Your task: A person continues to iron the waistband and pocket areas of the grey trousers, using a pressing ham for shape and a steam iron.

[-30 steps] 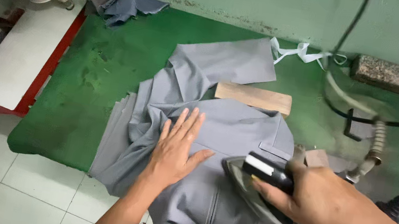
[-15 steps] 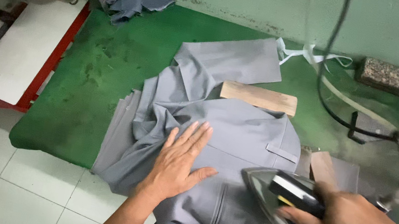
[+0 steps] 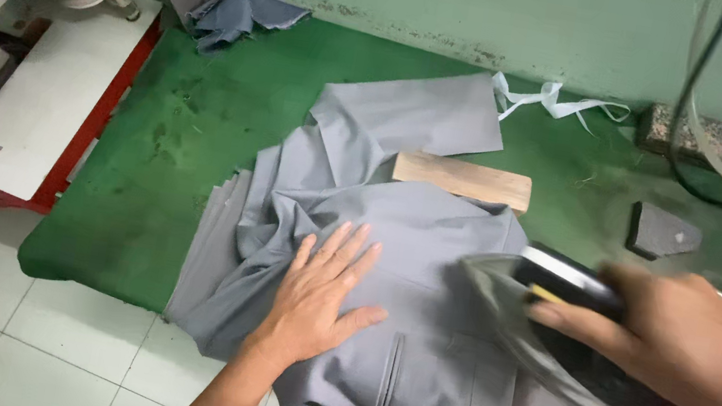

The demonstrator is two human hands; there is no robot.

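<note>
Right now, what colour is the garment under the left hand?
Plain grey, no pattern: the garment lies under the left hand; the head view shows it.

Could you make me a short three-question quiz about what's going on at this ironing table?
1. True or false: the left hand lies flat on the grey garment.
2. What does the right hand grip? A) scissors B) iron C) brush
3. Which thing lies just beyond the garment's collar end?

Key:
1. True
2. B
3. The wooden block, on the green table cover.
</note>
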